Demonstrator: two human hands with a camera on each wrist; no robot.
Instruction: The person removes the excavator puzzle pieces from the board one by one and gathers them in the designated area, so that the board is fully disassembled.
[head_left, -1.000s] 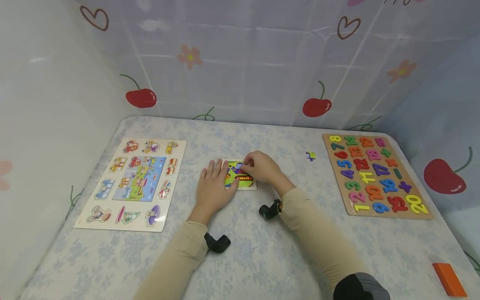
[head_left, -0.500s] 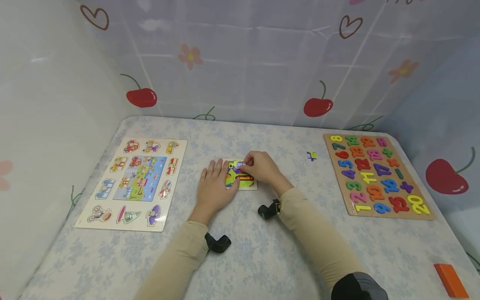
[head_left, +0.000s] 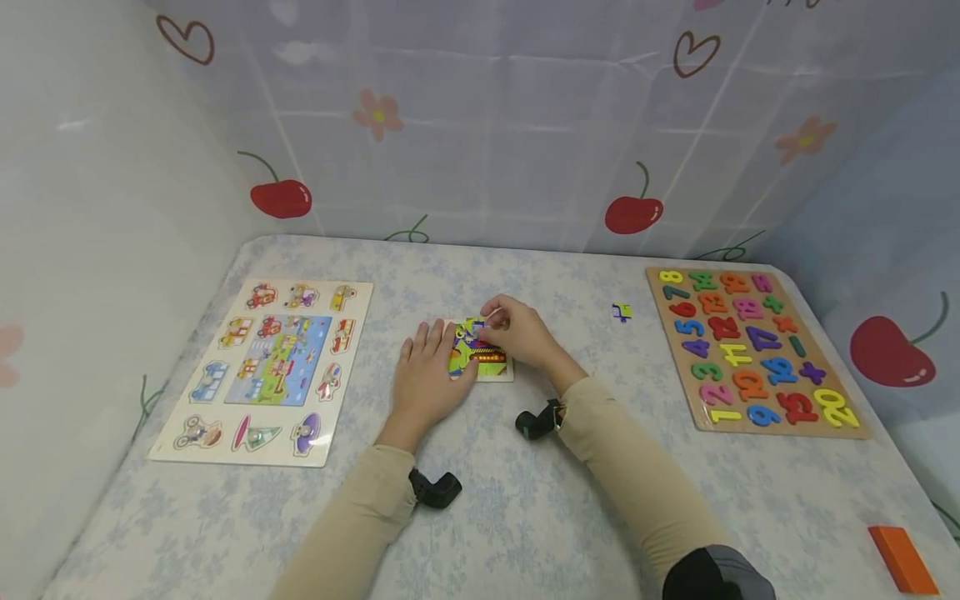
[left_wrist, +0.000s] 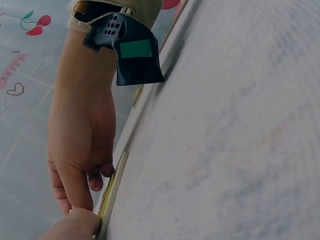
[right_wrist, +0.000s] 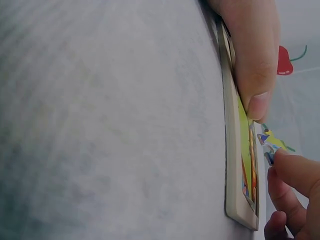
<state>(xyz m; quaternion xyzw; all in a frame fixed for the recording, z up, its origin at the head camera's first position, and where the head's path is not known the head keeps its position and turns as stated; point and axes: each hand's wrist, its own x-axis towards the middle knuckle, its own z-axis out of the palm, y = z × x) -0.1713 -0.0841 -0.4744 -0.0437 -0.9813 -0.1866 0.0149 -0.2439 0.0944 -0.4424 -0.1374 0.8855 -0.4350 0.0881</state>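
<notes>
A small framed jigsaw puzzle (head_left: pixel 491 367) with a green, yellow and red picture lies mid-table. My left hand (head_left: pixel 429 375) rests flat over its left side, fingers straight, and the left thumb (right_wrist: pixel 257 105) presses on its face in the right wrist view. My right hand (head_left: pixel 522 335) pinches a yellow and blue jigsaw piece (right_wrist: pixel 271 139) between thumb and index finger, tilted above the puzzle's upper part. In the left wrist view the right hand (left_wrist: pixel 82 125) reaches down to the puzzle's edge; the piece is mostly hidden there.
A loose jigsaw piece (head_left: pixel 622 312) lies right of the hands. On the left is a vehicle picture board (head_left: pixel 345 417); on the right, a wooden number board (head_left: pixel 693 400). An orange block (head_left: pixel 902 560) sits near the front right corner. A printed curtain (head_left: pixel 487 150) hangs behind.
My right fingertips have risen slightly, and the pinched jigsaw piece now shows tilted up off the puzzle's surface. The left hand stays in place.
</notes>
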